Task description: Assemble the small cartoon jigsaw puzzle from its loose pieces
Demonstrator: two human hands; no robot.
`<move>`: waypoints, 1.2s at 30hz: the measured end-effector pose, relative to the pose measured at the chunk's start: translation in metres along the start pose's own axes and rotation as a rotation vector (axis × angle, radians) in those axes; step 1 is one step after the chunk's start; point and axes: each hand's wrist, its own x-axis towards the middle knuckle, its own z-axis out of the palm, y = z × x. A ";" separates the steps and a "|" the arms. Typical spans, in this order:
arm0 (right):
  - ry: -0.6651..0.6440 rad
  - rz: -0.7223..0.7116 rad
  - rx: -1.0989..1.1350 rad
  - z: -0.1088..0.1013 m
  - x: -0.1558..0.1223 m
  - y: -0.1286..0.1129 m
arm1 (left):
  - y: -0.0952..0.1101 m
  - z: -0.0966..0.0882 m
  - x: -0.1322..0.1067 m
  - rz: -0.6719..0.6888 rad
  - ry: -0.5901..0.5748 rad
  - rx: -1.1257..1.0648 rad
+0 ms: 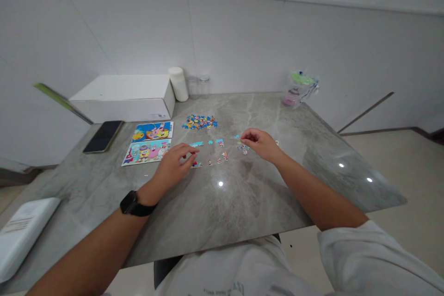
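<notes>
Your left hand (pixel 175 164) and right hand (pixel 262 143) curl fingers over the puzzle pieces (pixel 219 142); whether either grips one, I cannot tell. Slide pieces flat along the counter (pixel 243 199).

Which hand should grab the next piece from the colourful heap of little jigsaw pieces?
Probably the left hand: its fingertips lie nearer the colourful heap of jigsaw pieces on the grey marble table; the right hand sits farther off.
</notes>
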 end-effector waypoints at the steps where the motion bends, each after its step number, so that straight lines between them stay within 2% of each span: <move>1: -0.025 -0.017 0.014 0.006 0.003 -0.009 | 0.006 -0.001 0.005 -0.009 0.007 -0.008; 5: -0.091 -0.079 0.041 0.034 0.012 -0.038 | 0.027 -0.001 0.022 -0.030 0.017 -0.046; 10: -0.137 -0.166 0.037 0.075 0.012 -0.040 | 0.026 0.021 0.020 -0.121 0.109 -0.110; 15: -0.180 -0.194 0.041 0.099 0.004 -0.030 | 0.016 0.035 0.010 -0.050 -0.022 -0.102; 17: -0.167 -0.190 0.059 0.102 0.001 -0.029 | 0.015 0.036 0.009 -0.046 -0.033 -0.097; 20: -0.087 -0.204 0.089 0.101 -0.001 -0.028 | 0.015 0.036 0.010 -0.109 -0.011 -0.153; 26: 0.051 -0.354 0.021 0.094 -0.006 -0.024 | 0.014 0.041 0.009 -0.309 0.067 -0.463; 31: 0.057 -0.494 -0.065 0.097 -0.011 -0.025 | 0.016 0.048 0.006 -0.344 0.075 -0.535; 36: 0.020 -0.556 -0.143 0.098 -0.012 -0.026 | 0.019 0.052 0.004 -0.307 0.064 -0.505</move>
